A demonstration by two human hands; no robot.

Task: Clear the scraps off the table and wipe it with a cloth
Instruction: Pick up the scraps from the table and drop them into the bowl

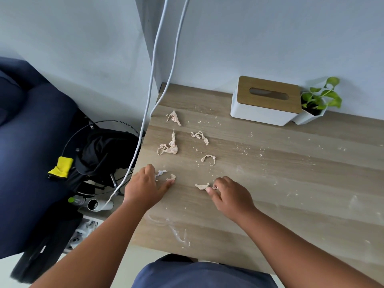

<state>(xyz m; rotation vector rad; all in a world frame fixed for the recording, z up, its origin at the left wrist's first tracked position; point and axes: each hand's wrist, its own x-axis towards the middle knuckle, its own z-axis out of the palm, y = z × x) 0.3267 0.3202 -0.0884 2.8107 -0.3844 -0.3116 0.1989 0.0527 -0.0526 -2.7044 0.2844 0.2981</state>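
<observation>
- I see seven or so pale, stringy scraps along the left part of the tabletop (270, 183): one curl (174, 117) near the far left corner, a long looped piece (169, 146) beside the left edge, two smaller twists (200, 136) and (208, 159) further in, and three by my hands near the front.
- My right hand (230, 194) pinches one end of the nearest scrap (202, 186); that grip is thumb and forefinger together on it, I judge to lift it off.
- My left hand (145, 188) lies flat by the left edge, fingers spread, grip apart and holding nothing; a whitish scrap (160, 173) and a small tan one (171, 177) sit at its fingertips, probably next to be gathered.
- Fine crumbs and pale smears (180, 235) dot the wood, which wiping should deal with afterwards.
- I see no cloth on the tabletop; a yellow cloth-like thing (60, 167) lies on the dark sofa to the left.
- A tissue box (266, 100) and small potted plant (320, 100) stand against the far wall, clear of the scraps.
- Two white cables (164, 69) hang past the left edge, near the far scraps.
</observation>
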